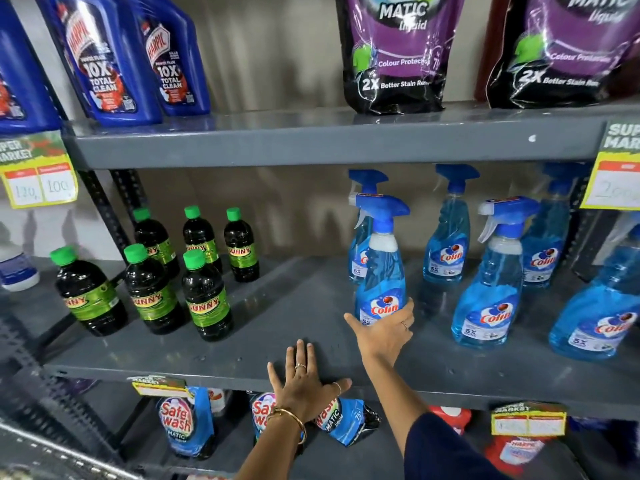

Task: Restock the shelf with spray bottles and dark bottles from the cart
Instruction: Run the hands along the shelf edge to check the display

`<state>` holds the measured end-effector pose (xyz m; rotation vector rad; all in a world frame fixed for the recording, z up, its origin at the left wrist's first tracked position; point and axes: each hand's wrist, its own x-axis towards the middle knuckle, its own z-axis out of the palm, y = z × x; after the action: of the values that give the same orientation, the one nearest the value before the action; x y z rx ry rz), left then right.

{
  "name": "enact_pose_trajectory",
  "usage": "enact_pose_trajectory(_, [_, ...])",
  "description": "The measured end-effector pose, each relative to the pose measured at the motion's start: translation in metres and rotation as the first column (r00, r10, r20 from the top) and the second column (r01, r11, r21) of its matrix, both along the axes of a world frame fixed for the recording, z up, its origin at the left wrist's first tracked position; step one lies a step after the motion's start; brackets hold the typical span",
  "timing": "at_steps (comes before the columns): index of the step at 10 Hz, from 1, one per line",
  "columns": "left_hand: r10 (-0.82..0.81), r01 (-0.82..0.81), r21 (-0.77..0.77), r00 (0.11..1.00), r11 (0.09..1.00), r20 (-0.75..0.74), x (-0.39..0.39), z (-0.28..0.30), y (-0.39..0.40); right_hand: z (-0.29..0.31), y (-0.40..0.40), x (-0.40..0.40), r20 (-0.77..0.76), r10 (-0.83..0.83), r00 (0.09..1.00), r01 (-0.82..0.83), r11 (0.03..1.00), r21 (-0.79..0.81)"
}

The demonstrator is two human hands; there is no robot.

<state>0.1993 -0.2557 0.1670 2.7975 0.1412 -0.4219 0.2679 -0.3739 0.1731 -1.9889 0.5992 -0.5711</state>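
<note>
Fingers of the right hand point(384, 332) cup the base of an upright spray bottle point(381, 268); the left hand point(304, 381) lies spread flat on the shelf point(173, 362) edge.

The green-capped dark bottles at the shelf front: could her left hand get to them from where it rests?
Probably yes. The left hand lies flat on the shelf edge, and only bare shelf separates it from the nearest dark bottle.

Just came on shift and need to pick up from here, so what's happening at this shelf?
A person is restocking the middle shelf. Their right hand is wrapped around the base of a blue spray bottle standing near the shelf's front, while the left hand rests flat on the front edge. Six dark bottles stand to the left, more spray bottles to the right.
</note>
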Motion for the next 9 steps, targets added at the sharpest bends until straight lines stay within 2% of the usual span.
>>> enact_pose_trajectory(2, [0.027,-0.027,0.005,0.999,1.000,0.038,0.001,-0.005,-0.001,-0.005,0.001,0.003,-0.020,-0.018,1.000,0.018,1.000,-0.014])
enact_pose_trajectory(6, [0.031,-0.030,-0.007,0.998,1.000,0.049,0.001,-0.005,-0.002,-0.006,-0.005,-0.005,0.017,0.095,0.995,-0.095,0.995,-0.038])
enact_pose_trajectory(9, [0.023,-0.023,0.006,0.997,1.000,0.067,-0.003,-0.004,-0.001,-0.010,-0.011,-0.020,0.016,0.208,0.978,-0.209,0.974,0.091])
